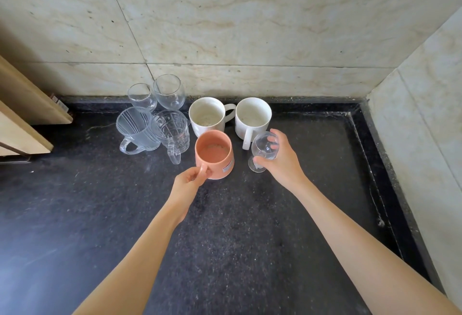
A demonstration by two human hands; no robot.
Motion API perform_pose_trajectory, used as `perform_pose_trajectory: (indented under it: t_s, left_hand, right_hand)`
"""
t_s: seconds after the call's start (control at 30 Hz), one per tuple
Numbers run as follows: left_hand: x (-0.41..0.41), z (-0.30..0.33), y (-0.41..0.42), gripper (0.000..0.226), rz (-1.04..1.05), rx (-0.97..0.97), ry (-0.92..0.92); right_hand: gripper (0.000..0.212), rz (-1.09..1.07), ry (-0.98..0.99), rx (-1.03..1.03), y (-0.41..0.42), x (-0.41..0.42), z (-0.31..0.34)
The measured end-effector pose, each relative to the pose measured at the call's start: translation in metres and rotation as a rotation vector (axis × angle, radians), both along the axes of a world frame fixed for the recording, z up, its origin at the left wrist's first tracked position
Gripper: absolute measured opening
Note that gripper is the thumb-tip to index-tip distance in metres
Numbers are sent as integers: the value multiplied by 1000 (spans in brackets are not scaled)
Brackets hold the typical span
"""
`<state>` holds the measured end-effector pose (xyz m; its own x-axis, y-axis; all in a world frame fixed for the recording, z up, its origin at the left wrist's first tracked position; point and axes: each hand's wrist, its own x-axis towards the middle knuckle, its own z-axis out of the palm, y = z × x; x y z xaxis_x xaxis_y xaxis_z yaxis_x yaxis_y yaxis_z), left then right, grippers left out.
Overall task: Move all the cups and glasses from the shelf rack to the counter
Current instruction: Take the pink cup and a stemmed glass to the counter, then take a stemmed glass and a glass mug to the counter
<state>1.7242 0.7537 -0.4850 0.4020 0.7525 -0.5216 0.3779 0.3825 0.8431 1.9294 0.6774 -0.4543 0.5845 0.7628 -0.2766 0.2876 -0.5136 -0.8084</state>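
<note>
Left hand: the left hand [189, 180] has its fingers curled round the handle of the orange mug [215, 154], which sits on the bench [250, 239].
Right hand: the right hand [280, 157] wraps its fingers round the bowl of a small wine glass [263, 151]. The foot of the glass looks to be on the bench or just above it; the picture does not show which.
Already on the bench: beyond the hands stand two white mugs [207, 116] [253, 118]. To the left of the left hand are two clear glass mugs with handles [136, 128] [172, 131], and behind those, by the wall, two more wine glasses [142, 96] [169, 92].
Done so far: six cups and glasses are set down, and two more are being put down now.
Left to do: the shelf rack cannot be seen, so nobody can tell if more are up there.
Tight spots: the orange mug is just beside a glass mug and a white mug, and the wine glass in the right hand is very near a white mug's handle.
Open room: lots of dark bench lies near the person's arms and to the right of the right hand.
Edges: a raised rim [370, 164] runs along the far right, and wooden boards [22, 114] stick out on the far left.
</note>
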Motion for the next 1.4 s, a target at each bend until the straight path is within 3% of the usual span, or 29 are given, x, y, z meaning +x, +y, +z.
perform_pose_trajectory:
  t_s: [0.13, 0.27, 0.43, 0.53, 0.6, 0.67, 0.77, 1.03, 1.4]
  left_hand:
    - [2, 5, -5, 32, 72, 36, 27]
    - [-1, 20, -10, 39, 114, 88, 78]
    - [-27, 64, -13, 49, 88, 259, 61]
    - [-50, 102, -15, 53, 22, 438, 29]
    - [-75, 129, -19, 59, -68, 667, 151]
    - [-109, 152, -25, 67, -178, 949, 389]
    - [-177, 181, -40, 71, -159, 1123, 651]
    - [-409, 247, -135, 70, 253, 1071, 976]
    - [-674, 264, -373, 72, 753, 752, 1321]
  right_hand:
    - [92, 7, 64, -7, -5, -3, 6]
    - [97, 8, 0, -11, -18, -13, 20]
    - [54, 122, -415, 129, -36, -37, 64]
    - [53, 275, -614, 142, -33, -63, 90]
    - [63, 358, -693, 165, -26, -89, 111]
    - [69, 428, -754, 208, -17, -120, 132]
    - [73, 574, -850, 280, -2, -181, 165]
    - [85, 953, -828, 503, -13, -408, 223]
    - [88, 1429, -796, 855, -145, -731, 236]
